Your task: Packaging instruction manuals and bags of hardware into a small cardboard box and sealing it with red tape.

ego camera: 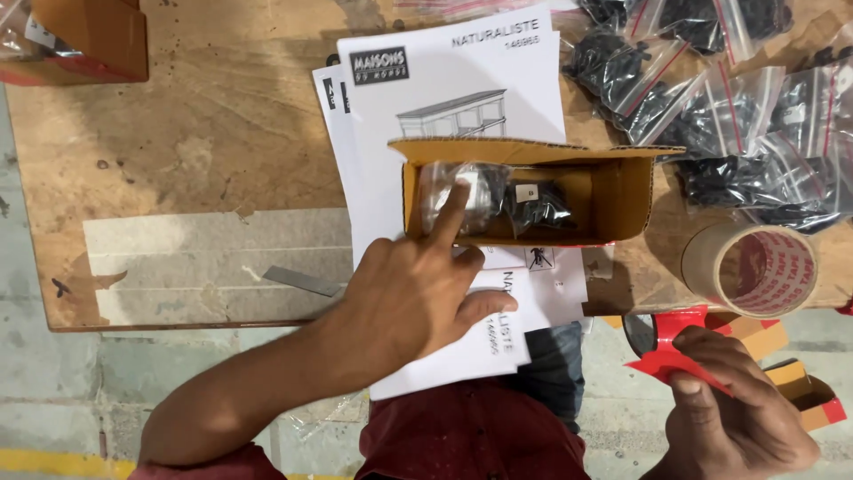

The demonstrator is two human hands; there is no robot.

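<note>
A: Left hand (404,298) — state?

B: Mostly spread, index finger stretched forward, tip pressing on a clear plastic bag (462,197) inside the small cardboard box (622,191). It grips nothing; my judgement is the finger pins the bag down in the box.

A: Box position?

B: On its side atop a stack of white instruction sheets (444,89) on the worn wooden counter (195,133), open face toward the camera, flaps out. A second bag of dark fittings (540,206) sits just beside the first, further right inside.

A: Right hand (733,413)?

B: Low, off the counter edge, fingers curled around a red tape dispenser (671,342) — held near the body, probably kept ready.

A: How do the bags look?

B: Crinkled, glossy; contents of the pressed one are blurred.

A: Surroundings?

B: A pile of similar bags with black hardware (729,107) at upper right, a tape roll (755,267) near the box.
</note>
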